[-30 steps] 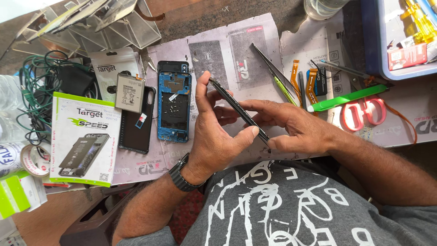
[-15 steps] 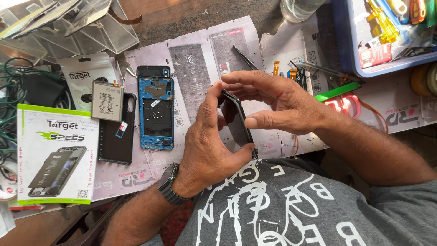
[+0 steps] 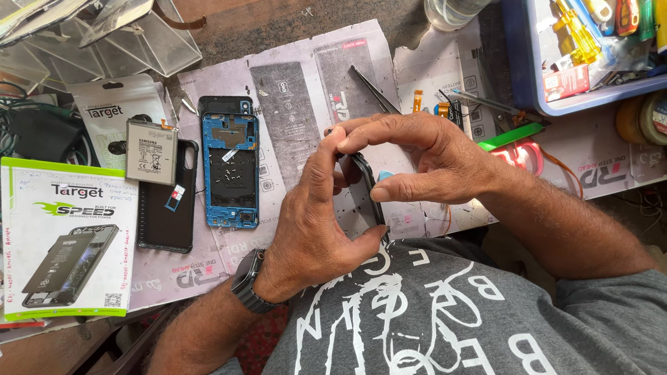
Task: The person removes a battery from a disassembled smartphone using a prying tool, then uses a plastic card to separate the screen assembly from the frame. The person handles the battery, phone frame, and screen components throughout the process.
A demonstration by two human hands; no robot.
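Your fingers (image 3: 347, 142) are closed on a thin dark phone panel (image 3: 367, 186), which stands on edge between your two hands, above the desk and close to your chest. Your left hand (image 3: 316, 215) curls around it from the left, thumb reaching up to its top corner and palm cupping its lower end. Your right hand (image 3: 424, 160) pinches it from the right: the forefinger bends over the top corner and the thumb presses flat against the panel's side. Both grips are narrow, with no gap showing around the panel.

Just beyond your left hand, a blue phone frame (image 3: 231, 170) lies open on the grey mat (image 3: 292, 104). A battery (image 3: 151, 151) rests on a black case (image 3: 167, 208) further left. Tweezers (image 3: 374, 89) lie just above your right hand.
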